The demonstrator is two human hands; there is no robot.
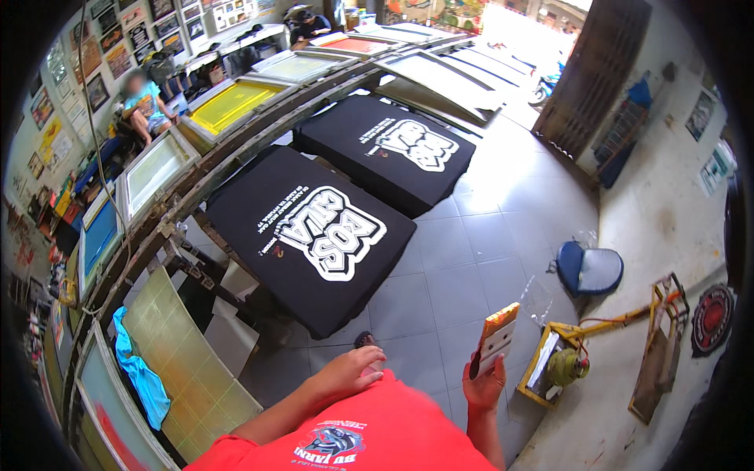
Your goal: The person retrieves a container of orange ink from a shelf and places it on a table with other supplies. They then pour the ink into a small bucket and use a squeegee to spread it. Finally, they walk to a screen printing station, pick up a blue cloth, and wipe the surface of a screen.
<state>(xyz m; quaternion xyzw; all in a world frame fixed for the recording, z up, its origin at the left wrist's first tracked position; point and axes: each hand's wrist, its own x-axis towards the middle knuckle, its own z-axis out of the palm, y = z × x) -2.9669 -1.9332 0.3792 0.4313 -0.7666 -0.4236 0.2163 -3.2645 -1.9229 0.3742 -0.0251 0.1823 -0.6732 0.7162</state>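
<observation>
My right hand [484, 386] holds up a squeegee [496, 339], a flat pale piece with small dark holes and an orange-stained edge. My left hand [351, 372] rests against the front of my red shirt [393, 424], its fingers loosely laid out and holding nothing. Ahead lies a black T-shirt [267, 212] spread flat on a printing board, with large white lettering printed on it. Beyond it a second black T-shirt [369, 165], bearing the same kind of print, covers another board. Neither hand touches the T-shirts.
Framed screens, among them a yellow one [228, 110], line the long rack. A light-blue cloth [141, 373] hangs at left. On the right are a blue seat [589, 268] and a green gas canister [565, 366] in a yellow frame. A person [148, 110] sits far left.
</observation>
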